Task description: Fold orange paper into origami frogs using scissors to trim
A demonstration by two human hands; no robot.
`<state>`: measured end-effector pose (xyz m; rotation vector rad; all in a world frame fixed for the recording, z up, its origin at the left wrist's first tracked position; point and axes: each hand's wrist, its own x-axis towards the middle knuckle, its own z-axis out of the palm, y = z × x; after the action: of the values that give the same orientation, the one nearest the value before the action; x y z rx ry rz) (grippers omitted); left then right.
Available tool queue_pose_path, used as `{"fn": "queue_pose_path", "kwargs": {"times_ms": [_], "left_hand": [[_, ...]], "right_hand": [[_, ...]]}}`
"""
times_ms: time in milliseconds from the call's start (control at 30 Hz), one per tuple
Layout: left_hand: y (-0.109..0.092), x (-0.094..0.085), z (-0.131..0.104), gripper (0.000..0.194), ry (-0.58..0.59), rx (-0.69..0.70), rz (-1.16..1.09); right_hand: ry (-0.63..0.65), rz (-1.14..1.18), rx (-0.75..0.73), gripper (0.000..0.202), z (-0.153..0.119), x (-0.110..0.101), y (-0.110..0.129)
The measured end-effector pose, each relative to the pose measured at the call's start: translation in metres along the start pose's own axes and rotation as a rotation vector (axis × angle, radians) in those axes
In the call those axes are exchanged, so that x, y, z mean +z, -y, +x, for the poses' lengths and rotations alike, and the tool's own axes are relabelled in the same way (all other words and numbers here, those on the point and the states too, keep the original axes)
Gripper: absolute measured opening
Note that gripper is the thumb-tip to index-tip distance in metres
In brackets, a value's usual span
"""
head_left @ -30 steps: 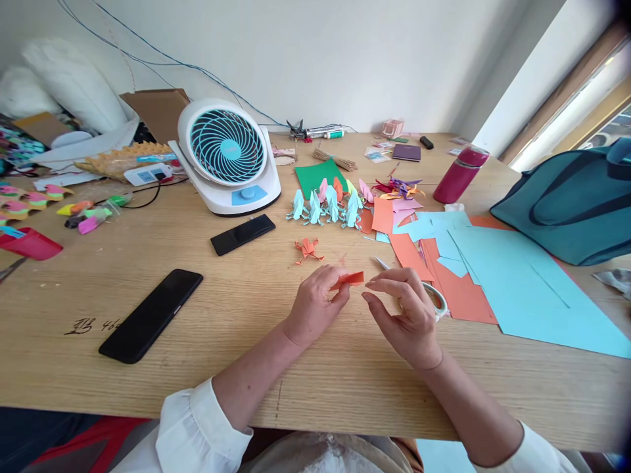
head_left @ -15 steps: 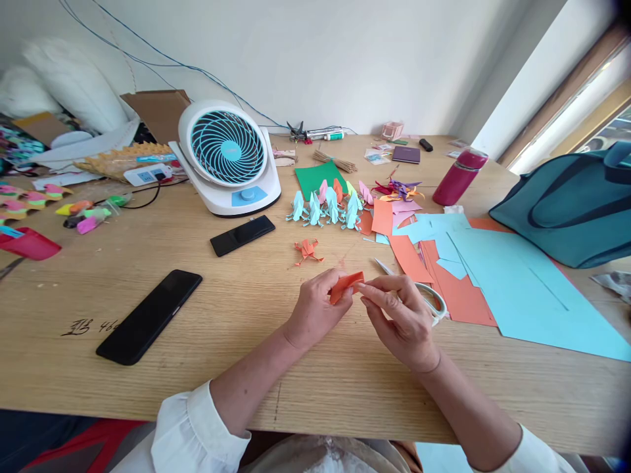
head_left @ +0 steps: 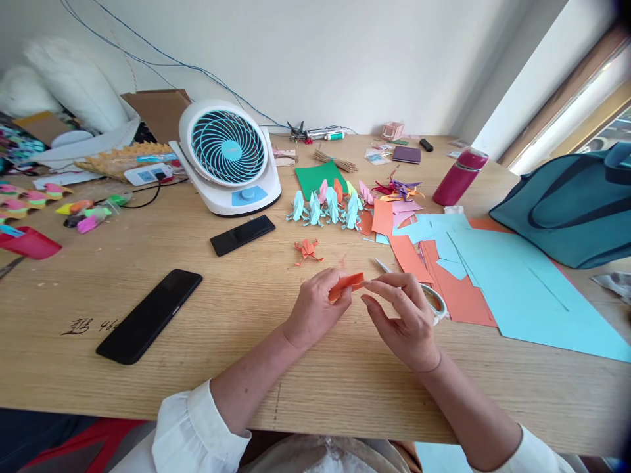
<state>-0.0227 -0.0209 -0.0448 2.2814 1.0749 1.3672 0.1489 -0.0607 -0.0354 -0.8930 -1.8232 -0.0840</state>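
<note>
A folded piece of orange paper (head_left: 347,284) is pinched between the thumb and fingers of my left hand (head_left: 318,305), above the table. My right hand (head_left: 407,322) is at the paper's right end; its fingertips touch or nearly touch it, and the thumb stands apart from the fingers. Beyond my left hand lies a folded orange paper frog (head_left: 307,250). Farther back stand several light blue folded paper figures (head_left: 332,209), with pink and orange ones among them. Scissors (head_left: 434,301) with white handles lie partly hidden behind my right hand.
Light blue sheets (head_left: 537,295) and orange sheets (head_left: 461,295) overlap on the right, near a teal bag (head_left: 566,207) and a magenta bottle (head_left: 458,179). On the left are a large black phone (head_left: 150,316), a smaller phone (head_left: 242,235) and a white fan (head_left: 229,157).
My right thumb and fingers have spread apart, off their pinch at the paper's edge. My left hand keeps its hold, nearly still.
</note>
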Motion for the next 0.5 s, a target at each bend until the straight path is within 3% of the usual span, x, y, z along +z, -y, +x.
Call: {"fn": "queue_pose_path", "kwargs": {"times_ms": [500], "left_hand": [[0.0023, 0.0003, -0.0003, 0.017, -0.002, 0.027, 0.014]], "right_hand": [[-0.035, 0.029, -0.008, 0.035, 0.0026, 0.0003, 0.001]]}}
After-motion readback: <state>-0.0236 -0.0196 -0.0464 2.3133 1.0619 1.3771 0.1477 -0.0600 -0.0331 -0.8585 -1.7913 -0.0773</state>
